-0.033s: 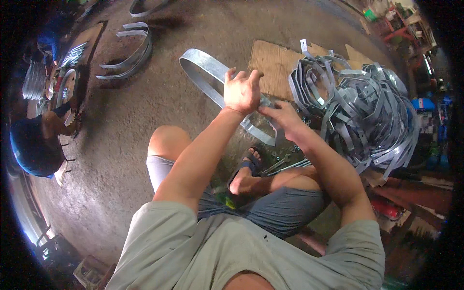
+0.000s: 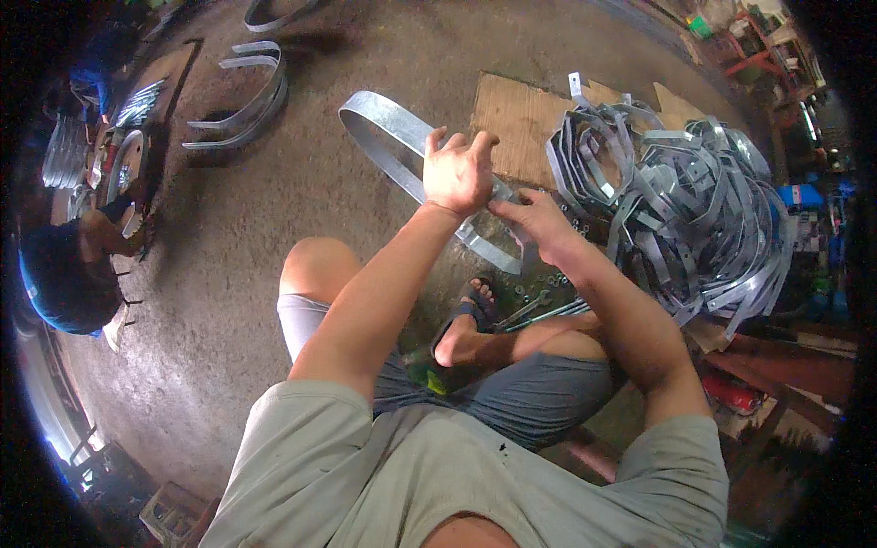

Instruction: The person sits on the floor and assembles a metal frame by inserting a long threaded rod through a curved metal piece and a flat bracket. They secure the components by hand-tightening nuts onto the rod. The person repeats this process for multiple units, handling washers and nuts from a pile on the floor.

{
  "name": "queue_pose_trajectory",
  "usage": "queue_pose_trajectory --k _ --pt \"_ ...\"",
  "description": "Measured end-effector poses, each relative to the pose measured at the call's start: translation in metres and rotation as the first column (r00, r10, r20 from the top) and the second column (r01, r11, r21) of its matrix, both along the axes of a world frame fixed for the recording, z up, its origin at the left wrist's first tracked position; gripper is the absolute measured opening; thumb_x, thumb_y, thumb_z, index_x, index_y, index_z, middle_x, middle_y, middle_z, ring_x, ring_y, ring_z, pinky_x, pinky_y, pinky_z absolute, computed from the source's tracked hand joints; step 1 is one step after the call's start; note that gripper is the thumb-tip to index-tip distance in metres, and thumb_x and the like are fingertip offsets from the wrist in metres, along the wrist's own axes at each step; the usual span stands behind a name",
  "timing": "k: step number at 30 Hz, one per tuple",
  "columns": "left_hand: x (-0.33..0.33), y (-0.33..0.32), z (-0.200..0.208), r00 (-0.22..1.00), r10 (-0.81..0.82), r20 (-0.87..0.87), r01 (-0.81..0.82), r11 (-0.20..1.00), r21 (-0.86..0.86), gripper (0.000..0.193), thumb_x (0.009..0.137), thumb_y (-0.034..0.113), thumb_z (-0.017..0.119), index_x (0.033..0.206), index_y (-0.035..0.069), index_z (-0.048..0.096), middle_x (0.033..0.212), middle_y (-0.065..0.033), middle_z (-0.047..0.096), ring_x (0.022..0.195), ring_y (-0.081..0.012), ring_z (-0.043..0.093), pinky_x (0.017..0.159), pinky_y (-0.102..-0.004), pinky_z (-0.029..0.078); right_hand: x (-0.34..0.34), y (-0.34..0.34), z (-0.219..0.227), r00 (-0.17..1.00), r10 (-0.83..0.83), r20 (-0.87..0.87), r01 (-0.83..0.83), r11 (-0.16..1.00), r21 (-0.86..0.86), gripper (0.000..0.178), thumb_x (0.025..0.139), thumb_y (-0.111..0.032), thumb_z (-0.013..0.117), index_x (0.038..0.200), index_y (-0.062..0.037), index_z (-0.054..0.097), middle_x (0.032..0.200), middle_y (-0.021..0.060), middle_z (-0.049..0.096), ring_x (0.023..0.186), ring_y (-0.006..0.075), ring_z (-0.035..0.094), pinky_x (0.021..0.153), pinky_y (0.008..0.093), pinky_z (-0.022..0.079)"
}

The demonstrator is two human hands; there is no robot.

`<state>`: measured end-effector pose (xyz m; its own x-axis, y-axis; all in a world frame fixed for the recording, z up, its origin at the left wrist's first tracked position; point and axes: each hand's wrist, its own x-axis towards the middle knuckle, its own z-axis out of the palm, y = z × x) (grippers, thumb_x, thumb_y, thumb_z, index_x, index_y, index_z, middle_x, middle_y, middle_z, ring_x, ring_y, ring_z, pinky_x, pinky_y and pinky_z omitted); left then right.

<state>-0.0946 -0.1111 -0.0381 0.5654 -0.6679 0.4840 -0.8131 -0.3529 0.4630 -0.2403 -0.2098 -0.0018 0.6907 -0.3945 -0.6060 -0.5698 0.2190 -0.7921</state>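
Note:
A bent galvanized metal strap (image 2: 376, 102), curved round like a long loop, is held out in front of me above the floor. My left hand (image 2: 457, 175) lies over its middle, the fingers bent and partly hidden from view. Close beside it, my right hand (image 2: 539, 224) pinches the strap near its ends with thumb and fingers. Whatever small part may be between those fingertips is too hidden to make out. The lower strap end (image 2: 489, 248) sticks out below both hands, near my sandalled foot (image 2: 466, 315).
To the right rises a heap of bent metal straps (image 2: 694, 201), beside a flat cardboard sheet (image 2: 516, 123). Several nuts, a wrench (image 2: 539, 300) and rods lie by my foot. More curved straps (image 2: 265, 110) rest at far left, where a person in blue (image 2: 68, 274) crouches.

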Motion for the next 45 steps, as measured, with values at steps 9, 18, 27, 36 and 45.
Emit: queue_pose_trajectory --k 9,18,27,36,45 --pt "0.001 -0.002 -0.001 1.000 -0.003 0.005 0.003 1.000 0.017 0.018 0.092 0.018 0.054 0.106 0.018 0.065 0.074 -0.0071 0.067 0.082 -0.0248 0.067 0.100 -0.0495 0.039 -0.005 -0.005 -0.002 0.994 0.077 -0.073 -0.076 0.997 0.014 0.038 0.085 -0.039 0.078 0.099 -0.0044 0.068 0.081 0.0018 0.064 0.068 0.0117 0.058 0.060 0.0281 0.044" --pt "0.010 0.012 0.013 0.977 -0.210 -0.033 0.207 0.903 0.376 0.029 0.086 0.022 0.058 0.115 0.018 0.062 0.080 -0.0116 0.071 0.080 -0.0289 0.070 0.090 -0.0419 0.044 -0.001 -0.003 -0.007 0.990 0.134 -0.053 -0.133 0.991 0.030 0.036 0.083 -0.033 0.079 0.104 -0.0044 0.068 0.084 0.0014 0.065 0.071 0.0113 0.060 0.061 0.0284 0.044" --pt "0.025 -0.058 0.016 0.984 -0.146 -0.105 0.178 0.887 0.427 0.035 0.086 0.024 0.057 0.121 0.021 0.061 0.092 -0.0144 0.074 0.088 -0.0307 0.072 0.098 -0.0453 0.045 0.008 -0.045 -0.007 1.000 -0.015 0.016 0.015 1.000 0.012 0.042 0.089 -0.048 0.070 0.100 -0.0071 0.068 0.085 0.0009 0.065 0.073 0.0139 0.059 0.063 0.0309 0.046" --pt "0.031 -0.095 0.024 0.966 -0.193 -0.174 0.256 0.812 0.525 0.034 0.087 0.029 0.059 0.119 0.021 0.067 0.107 -0.0129 0.073 0.105 -0.0281 0.070 0.108 -0.0443 0.038 0.002 -0.083 -0.016 0.995 -0.080 -0.064 0.087 0.989 0.117 0.053 0.085 -0.051 0.074 0.112 -0.0074 0.064 0.102 0.0015 0.066 0.090 0.0145 0.061 0.076 0.0306 0.047" --pt "0.031 -0.046 0.014 0.977 -0.136 -0.162 0.182 0.931 0.317 0.028 0.092 0.026 0.052 0.117 0.023 0.063 0.086 -0.0136 0.073 0.083 -0.0310 0.071 0.091 -0.0437 0.045 0.005 -0.059 -0.011 0.993 0.120 -0.002 -0.118 0.984 0.136 0.050 0.088 -0.044 0.074 0.115 -0.0025 0.067 0.104 0.0059 0.071 0.092 0.0147 0.065 0.080 0.0304 0.049"
